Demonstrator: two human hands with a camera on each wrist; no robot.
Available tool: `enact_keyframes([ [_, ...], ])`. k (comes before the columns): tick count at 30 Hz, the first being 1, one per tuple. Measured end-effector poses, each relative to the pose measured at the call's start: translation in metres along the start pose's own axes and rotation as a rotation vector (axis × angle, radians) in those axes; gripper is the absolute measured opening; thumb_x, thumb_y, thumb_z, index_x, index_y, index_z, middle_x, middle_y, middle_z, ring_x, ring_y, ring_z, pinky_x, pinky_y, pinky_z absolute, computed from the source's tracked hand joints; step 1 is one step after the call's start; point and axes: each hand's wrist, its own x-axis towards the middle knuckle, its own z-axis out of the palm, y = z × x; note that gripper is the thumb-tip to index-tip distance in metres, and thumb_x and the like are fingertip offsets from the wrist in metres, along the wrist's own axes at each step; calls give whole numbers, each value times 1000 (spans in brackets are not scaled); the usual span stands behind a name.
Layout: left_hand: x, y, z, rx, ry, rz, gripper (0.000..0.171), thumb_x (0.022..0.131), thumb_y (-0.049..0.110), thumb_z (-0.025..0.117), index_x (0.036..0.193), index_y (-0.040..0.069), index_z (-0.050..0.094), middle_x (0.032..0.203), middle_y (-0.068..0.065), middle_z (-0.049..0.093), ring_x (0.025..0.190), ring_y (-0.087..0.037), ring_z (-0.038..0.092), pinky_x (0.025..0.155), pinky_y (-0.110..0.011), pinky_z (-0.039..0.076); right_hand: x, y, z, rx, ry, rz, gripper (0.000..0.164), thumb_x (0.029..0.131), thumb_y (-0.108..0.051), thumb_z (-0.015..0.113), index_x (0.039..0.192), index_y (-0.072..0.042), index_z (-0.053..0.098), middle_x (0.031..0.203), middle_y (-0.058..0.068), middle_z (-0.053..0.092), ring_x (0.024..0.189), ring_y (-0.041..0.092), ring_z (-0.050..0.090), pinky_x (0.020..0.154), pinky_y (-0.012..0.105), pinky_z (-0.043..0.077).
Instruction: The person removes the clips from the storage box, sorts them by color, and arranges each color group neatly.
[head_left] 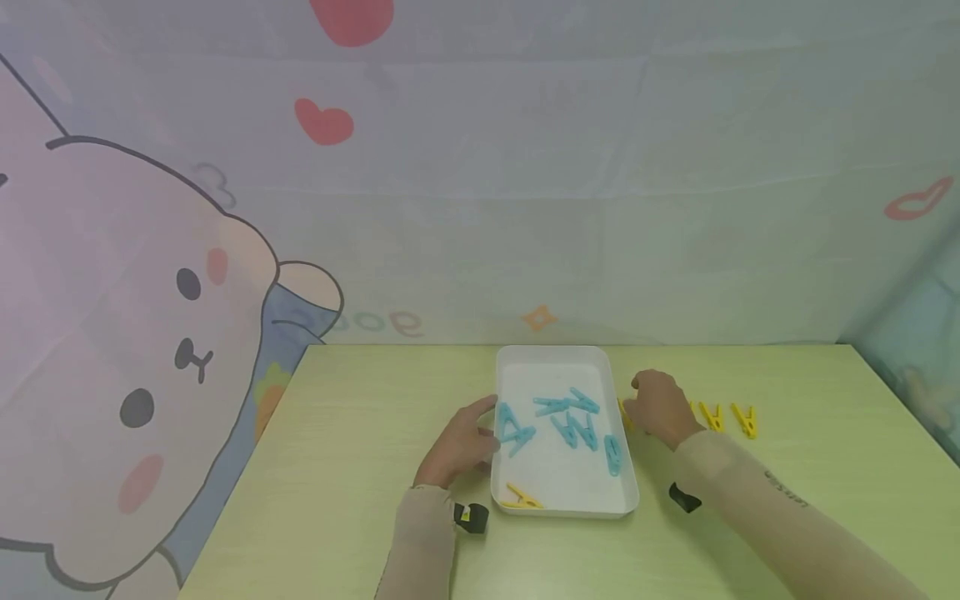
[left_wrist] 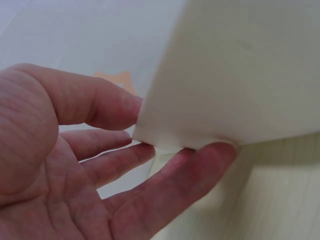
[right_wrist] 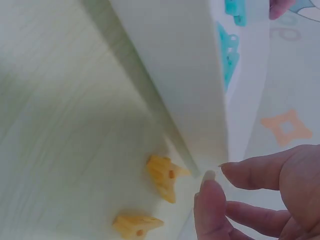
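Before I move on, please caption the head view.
Left hand touching a white tray of blue clips and one yellow clip; right hand alongside.

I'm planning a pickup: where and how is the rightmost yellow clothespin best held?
Probably pinch the rightmost yellow clothespin across its near end, from above: it lies on the table, its arms meeting there and spread apart at the far end.
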Motion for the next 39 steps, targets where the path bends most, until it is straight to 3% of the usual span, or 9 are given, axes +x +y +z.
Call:
enact_keyframes([
  [8,-1,3,0,24,8,0,70,75,0,53,141,11,32,130,-12,47,89,-21,59,65,-36,50,-2,-9,-6,-54,139,-104,37,82,-10,56,109,14,55,101,29,57,81,35,57,71,46,47],
  [12,-2,4,0,52,14,7,70,75,0,53,141,11,33,131,-10,46,90,-21,58,67,-34,49,-3,-14,-3,-13,189,-104,40,83,-12,57,116,11,52,107,29,50,89,39,51,76,48,45],
  [16,-1,4,0,64,21,3,70,74,0,53,141,11,33,131,-9,46,91,-21,57,67,-34,49,-7,-25,2,52,178,-116,42,84,-14,58,118,8,51,110,26,48,96,38,49,82,48,43],
  [23,-2,4,0,17,9,-15,70,75,-2,52,141,11,31,127,-14,49,87,-23,60,63,-36,51,-20,-56,15,137,71,-216,36,81,-15,65,111,3,58,103,15,54,92,29,54,78,41,46],
  [30,-3,3,-2,6,6,-8,70,76,-2,52,141,11,31,124,-15,50,87,-23,60,63,-36,51,-31,-77,37,133,-141,-361,28,76,-17,70,100,-1,66,84,0,61,75,11,53,67,28,45],
  [34,-1,2,-2,16,14,-7,70,75,-1,54,141,12,33,127,-12,49,90,-21,59,64,-34,50,-39,-80,47,138,-274,-442,29,75,-15,70,99,0,66,80,-1,61,71,11,53,65,28,45],
  [39,0,2,-3,36,8,-2,70,75,1,54,141,14,34,127,-9,49,92,-21,58,69,-34,49,-45,-86,56,137,-381,-447,32,71,-19,72,97,-1,66,80,-3,60,72,11,52,66,30,44],
])
